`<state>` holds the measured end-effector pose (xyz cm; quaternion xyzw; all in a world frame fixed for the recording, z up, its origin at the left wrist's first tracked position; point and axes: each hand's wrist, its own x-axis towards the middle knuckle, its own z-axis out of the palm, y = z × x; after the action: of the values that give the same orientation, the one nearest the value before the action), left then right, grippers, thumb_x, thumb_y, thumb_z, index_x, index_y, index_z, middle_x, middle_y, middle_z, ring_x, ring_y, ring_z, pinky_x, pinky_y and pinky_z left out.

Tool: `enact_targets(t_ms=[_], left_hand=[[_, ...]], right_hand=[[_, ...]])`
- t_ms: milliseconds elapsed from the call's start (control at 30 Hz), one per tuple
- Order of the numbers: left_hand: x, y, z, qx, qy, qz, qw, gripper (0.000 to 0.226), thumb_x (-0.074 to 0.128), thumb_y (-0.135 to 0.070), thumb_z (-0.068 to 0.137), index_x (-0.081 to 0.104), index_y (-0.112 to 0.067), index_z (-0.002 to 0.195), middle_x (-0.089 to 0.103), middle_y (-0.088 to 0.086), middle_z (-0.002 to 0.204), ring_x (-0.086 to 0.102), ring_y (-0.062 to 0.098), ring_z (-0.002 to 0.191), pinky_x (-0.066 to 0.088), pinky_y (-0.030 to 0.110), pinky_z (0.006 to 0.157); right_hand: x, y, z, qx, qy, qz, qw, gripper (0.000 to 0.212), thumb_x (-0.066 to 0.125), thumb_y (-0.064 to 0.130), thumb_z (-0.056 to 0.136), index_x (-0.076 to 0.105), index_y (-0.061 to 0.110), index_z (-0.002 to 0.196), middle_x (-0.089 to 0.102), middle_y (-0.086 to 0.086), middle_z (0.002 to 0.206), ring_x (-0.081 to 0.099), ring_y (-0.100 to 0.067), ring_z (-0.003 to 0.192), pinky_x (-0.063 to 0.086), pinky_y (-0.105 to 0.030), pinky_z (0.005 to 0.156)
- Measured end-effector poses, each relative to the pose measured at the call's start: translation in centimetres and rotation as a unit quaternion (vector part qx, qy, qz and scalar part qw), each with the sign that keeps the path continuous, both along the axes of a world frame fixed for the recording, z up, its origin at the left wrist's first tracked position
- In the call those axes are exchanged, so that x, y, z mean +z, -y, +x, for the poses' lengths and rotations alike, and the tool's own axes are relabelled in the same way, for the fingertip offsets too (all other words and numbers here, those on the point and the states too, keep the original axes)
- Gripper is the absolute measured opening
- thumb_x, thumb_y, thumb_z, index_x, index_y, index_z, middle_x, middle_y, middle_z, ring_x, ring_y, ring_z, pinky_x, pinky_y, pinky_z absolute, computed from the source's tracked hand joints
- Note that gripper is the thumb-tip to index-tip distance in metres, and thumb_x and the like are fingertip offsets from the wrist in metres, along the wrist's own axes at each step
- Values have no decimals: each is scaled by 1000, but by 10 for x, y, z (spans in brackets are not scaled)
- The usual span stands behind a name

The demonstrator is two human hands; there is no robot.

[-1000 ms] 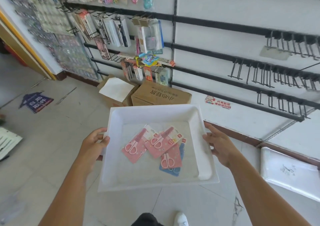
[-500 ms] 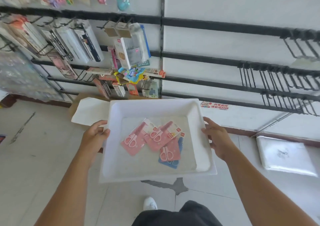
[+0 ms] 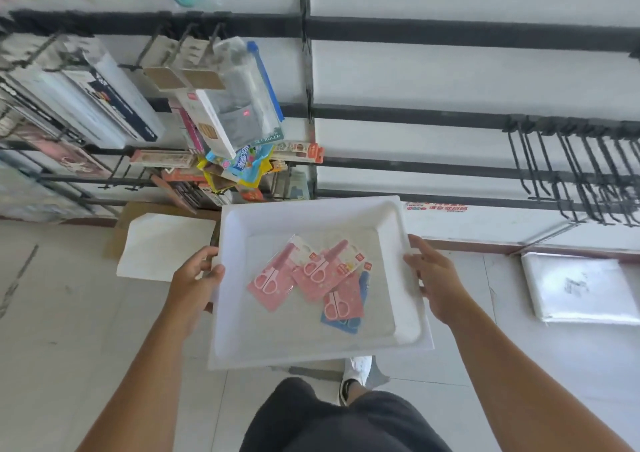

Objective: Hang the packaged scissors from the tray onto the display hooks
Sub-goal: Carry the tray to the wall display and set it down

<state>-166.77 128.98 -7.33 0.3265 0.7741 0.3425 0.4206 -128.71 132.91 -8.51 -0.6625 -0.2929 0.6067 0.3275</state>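
Observation:
I hold a white plastic tray [image 3: 304, 216] level in front of me. My left hand [image 3: 195, 278] grips its left rim and my right hand [image 3: 434, 278] grips its right rim. In the tray lie three pink scissor packs [image 3: 313, 273], overlapping, with a blue pack [image 3: 362, 290] partly hidden under the lowest pink one. Bare black display hooks [image 3: 568, 171] stick out from the wall rails at the right, above and beyond the tray.
Hooks at the left carry packaged stationery [image 3: 225, 105]. A cardboard box topped with a white sheet [image 3: 166, 244] stands on the floor by the tray's left side. Another white tray [image 3: 581, 285] lies on the floor at right. My shoe [image 3: 356, 372] shows below the tray.
I have stepped closer to the wall with the tray; the rails and hooks now loom larger and the view has turned rightward. Both hands keep their grip on the rims.

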Motion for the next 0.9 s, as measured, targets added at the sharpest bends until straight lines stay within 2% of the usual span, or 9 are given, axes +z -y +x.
enact_targets(t_ms=[67, 133, 167, 300, 433, 567, 633, 733, 900], left_hand=[[-6, -12, -3, -2, 2, -12, 1000, 26, 58, -7, 98, 60, -26, 116, 63, 1, 103, 62, 16, 87, 50, 29, 68], [-14, -25, -9, -8, 10, -27, 1000, 28, 59, -9, 98, 61, -29, 117, 65, 1, 108, 64, 25, 97, 56, 40, 77], [-19, -32, -13, -10, 16, -35, 999, 29, 59, -10, 98, 61, -30, 118, 65, 1, 109, 65, 28, 98, 57, 43, 78], [-39, -62, -27, -34, 28, -59, 997, 29, 59, -9, 97, 62, -28, 120, 68, 1, 109, 67, 29, 95, 55, 39, 71], [-63, -74, -44, -68, 31, -95, 993, 30, 60, -10, 97, 60, -29, 121, 69, 6, 116, 67, 32, 102, 59, 49, 81], [-83, -79, -60, -88, 36, -111, 989, 33, 59, -8, 97, 59, -26, 125, 70, 7, 117, 69, 31, 96, 60, 42, 66], [-94, -83, -65, -90, 36, -116, 989, 36, 58, -7, 98, 58, -27, 128, 69, 7, 121, 69, 29, 97, 60, 41, 65], [-111, -91, -67, -79, 39, -117, 989, 47, 56, -4, 97, 57, -31, 135, 65, 5, 133, 67, 30, 107, 59, 43, 76], [-135, -103, -65, -69, 46, -117, 990, 63, 55, 2, 94, 48, -31, 147, 55, -1, 149, 56, 26, 130, 48, 49, 105]], right_hand=[[-5, -10, -5, -13, 0, -10, 1000, 42, 51, 6, 101, 60, 37, 128, 73, -1, 97, 67, -17, 83, 50, -32, 66], [-11, -18, -9, -26, 8, -22, 999, 45, 50, 6, 102, 55, 39, 132, 72, -1, 96, 66, -15, 82, 49, -30, 64], [-14, -22, -11, -31, 10, -27, 999, 45, 51, 6, 102, 55, 40, 132, 72, 1, 93, 67, -14, 81, 49, -30, 64], [-30, -29, -22, -57, 24, -48, 997, 44, 53, 6, 102, 60, 40, 129, 74, 3, 88, 68, -15, 78, 51, -30, 64], [-52, -25, -43, -91, 40, -63, 993, 42, 52, 6, 102, 62, 33, 132, 71, -3, 91, 67, -17, 79, 51, -29, 64], [-76, -24, -63, -128, 38, -91, 987, 42, 52, 7, 102, 63, 32, 135, 66, -7, 98, 66, -22, 83, 51, -26, 62], [-87, -27, -71, -138, 35, -99, 985, 43, 51, 7, 102, 64, 32, 134, 65, -5, 95, 66, -21, 82, 52, -26, 62], [-104, -35, -79, -145, 35, -104, 983, 46, 51, 3, 101, 62, 29, 137, 62, -4, 92, 65, -20, 81, 54, -26, 66], [-123, -51, -88, -140, 39, -115, 983, 57, 48, -8, 98, 57, 27, 143, 57, 1, 82, 61, -16, 75, 49, -19, 57]])
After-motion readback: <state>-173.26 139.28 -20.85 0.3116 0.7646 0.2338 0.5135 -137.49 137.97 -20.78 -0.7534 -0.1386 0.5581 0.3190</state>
